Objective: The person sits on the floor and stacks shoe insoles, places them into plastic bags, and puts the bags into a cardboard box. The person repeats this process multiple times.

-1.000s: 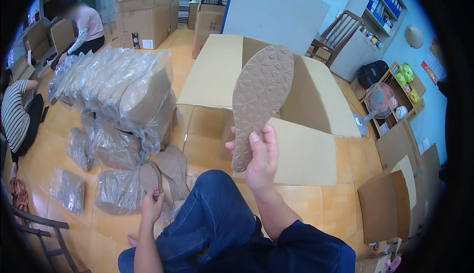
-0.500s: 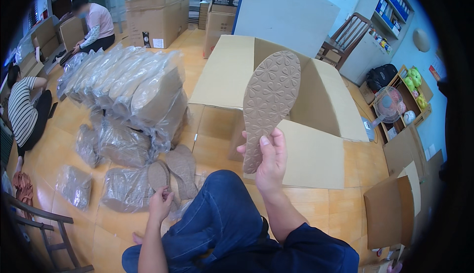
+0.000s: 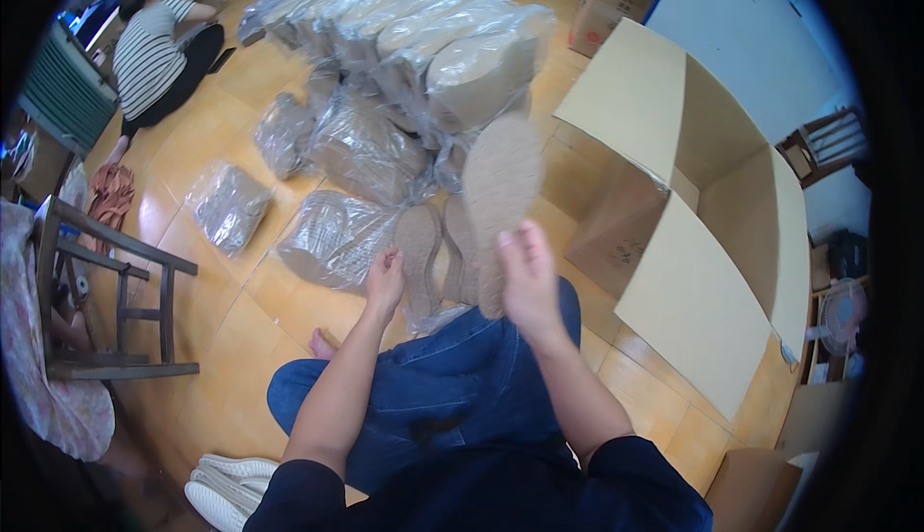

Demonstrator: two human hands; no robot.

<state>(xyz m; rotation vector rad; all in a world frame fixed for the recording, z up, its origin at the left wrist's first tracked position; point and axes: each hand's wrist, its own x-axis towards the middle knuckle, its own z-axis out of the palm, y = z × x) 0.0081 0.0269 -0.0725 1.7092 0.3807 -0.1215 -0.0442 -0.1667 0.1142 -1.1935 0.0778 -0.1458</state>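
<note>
Right hand (image 3: 528,275) closed on 1 sole (image 3: 502,178), left hand (image 3: 385,282) half-curled.

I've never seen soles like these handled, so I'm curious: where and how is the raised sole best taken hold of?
The raised sole is probably best pinched at its narrower lower half, coming from the person's right. It stands nearly upright, broad end up, so that slimmer part should be easier to pinch than the wide top. The right grip holds it there.
</note>
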